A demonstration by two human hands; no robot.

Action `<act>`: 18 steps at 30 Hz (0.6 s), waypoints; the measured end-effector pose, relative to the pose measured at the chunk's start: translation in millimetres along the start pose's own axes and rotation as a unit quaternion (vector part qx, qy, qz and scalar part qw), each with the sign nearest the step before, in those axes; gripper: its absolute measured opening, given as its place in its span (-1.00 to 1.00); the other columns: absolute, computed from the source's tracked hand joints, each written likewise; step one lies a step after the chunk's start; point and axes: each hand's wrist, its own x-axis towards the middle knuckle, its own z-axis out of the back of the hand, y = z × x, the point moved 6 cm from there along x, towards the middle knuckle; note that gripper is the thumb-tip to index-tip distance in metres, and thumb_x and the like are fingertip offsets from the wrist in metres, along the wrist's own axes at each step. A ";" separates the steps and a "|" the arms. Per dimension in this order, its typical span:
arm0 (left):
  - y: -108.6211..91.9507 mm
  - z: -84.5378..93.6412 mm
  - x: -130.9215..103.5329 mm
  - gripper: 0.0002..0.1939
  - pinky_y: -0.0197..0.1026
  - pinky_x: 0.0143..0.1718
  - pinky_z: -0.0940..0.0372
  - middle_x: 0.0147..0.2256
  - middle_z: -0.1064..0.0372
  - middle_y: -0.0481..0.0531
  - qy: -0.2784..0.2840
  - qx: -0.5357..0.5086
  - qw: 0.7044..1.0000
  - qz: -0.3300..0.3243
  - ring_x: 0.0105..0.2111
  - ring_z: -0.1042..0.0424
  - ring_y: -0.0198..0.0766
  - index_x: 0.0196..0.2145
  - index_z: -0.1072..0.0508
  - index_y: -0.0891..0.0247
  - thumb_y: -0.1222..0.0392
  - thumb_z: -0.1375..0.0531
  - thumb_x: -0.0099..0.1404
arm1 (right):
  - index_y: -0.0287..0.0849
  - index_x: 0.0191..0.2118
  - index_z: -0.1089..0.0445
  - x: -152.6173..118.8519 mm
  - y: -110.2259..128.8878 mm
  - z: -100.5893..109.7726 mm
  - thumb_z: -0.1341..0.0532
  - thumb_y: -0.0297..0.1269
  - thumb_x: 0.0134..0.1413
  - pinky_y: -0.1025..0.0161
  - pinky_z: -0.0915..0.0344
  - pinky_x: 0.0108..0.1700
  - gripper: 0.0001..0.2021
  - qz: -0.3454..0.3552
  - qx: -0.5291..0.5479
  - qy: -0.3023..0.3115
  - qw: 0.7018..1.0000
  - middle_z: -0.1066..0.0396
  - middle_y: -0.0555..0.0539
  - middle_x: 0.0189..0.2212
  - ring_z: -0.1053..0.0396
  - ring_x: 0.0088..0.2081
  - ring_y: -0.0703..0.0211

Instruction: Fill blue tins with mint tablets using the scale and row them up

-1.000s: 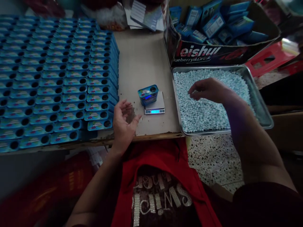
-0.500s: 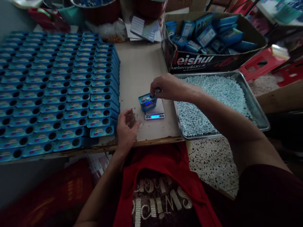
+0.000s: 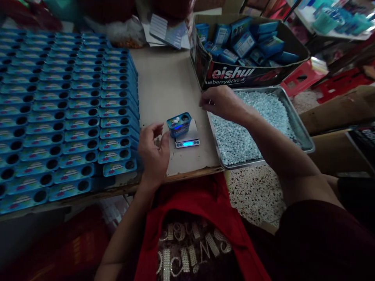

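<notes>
On the small digital scale (image 3: 191, 136) with its lit blue display sits a blue printed tin (image 3: 179, 127), tilted slightly, with a dark round opening in its top. A couple of whitish pellets lie on the tin's top beside that opening. My left hand (image 3: 154, 152) is open to the left of the tin, fingers curved and apart from it. Over the left rim of a metal tray (image 3: 306, 146) is my right hand (image 3: 224, 102), its fingers curled together. What they hold, if anything, is hidden. Pale blue pellets (image 3: 237, 144) fill the tray.
Rows of blue tins (image 3: 82, 113) with round openings cover the table's left side. Behind the tray stands a cardboard box (image 3: 202, 64) with blue packs inside. Printed cards (image 3: 166, 31) lie at the back. A red stool (image 3: 304, 74) is beyond the tray.
My right hand has moved from the tin's opening rightward to the tray's edge. My left hand stays open beside the tin. The view has shifted slightly.
</notes>
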 end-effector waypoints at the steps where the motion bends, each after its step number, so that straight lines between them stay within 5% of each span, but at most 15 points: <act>1: -4.8 -5.4 7.4 -0.78 0.06 0.18 -0.52 0.01 -0.57 0.13 0.004 0.024 1.000 -0.018 0.01 -0.59 -0.05 0.11 -0.59 0.21 0.13 -0.31 0.59 | -0.12 0.12 -0.75 -7.7 -20.0 -4.5 -0.36 -0.32 0.44 0.08 -0.33 0.12 -0.74 -0.015 -0.010 0.011 1.000 -0.72 -0.11 -0.05 -0.59 0.01 -0.05; 5: -5.3 -22.3 34.1 -0.83 0.20 0.24 -0.44 -0.03 -0.56 0.18 0.040 0.093 0.994 -0.037 0.04 -0.54 0.10 0.04 -0.70 0.18 0.17 -0.36 0.56 | -0.09 0.36 -0.62 -50.6 -81.9 -37.3 -0.53 -0.22 0.31 0.00 -0.38 0.26 -0.46 -0.017 -0.050 0.114 0.992 -0.64 -0.21 0.29 -0.51 0.25 -0.21; 8: 0.6 -29.0 51.9 -0.82 0.23 0.23 -0.44 -0.04 -0.53 0.17 0.102 0.093 0.990 -0.039 0.05 -0.53 0.14 0.00 -0.78 0.14 0.13 -0.44 0.49 | -0.06 0.53 -0.45 -81.3 -92.3 -59.3 -0.50 -0.15 0.37 -0.12 -0.31 0.39 -0.31 0.008 -0.075 0.147 0.986 -0.45 -0.25 0.52 -0.36 0.43 -0.32; 14: -6.5 -44.9 78.5 -0.91 0.08 0.06 -0.50 -0.16 -0.55 0.07 0.183 0.092 0.978 -0.034 -0.12 -0.57 -0.02 -0.18 -0.82 0.07 0.20 -0.49 0.36 | -0.13 0.29 -0.58 -98.2 -68.2 -71.0 -0.28 -0.29 0.50 -0.05 -0.35 0.20 -0.65 0.007 -0.140 0.139 0.980 -0.62 -0.29 0.23 -0.47 0.21 -0.28; 18: -17.7 -49.6 83.1 -0.97 0.07 0.10 -0.52 -0.17 -0.63 0.05 0.169 0.110 0.976 -0.084 -0.06 -0.59 0.01 -0.22 -0.78 0.04 0.18 -0.48 0.42 | -0.18 0.11 -0.65 -101.4 -75.6 -65.1 -0.21 -0.41 0.48 0.09 -0.34 -0.07 -0.72 -0.040 -0.115 0.177 0.977 -0.67 -0.29 0.09 -0.59 0.05 -0.16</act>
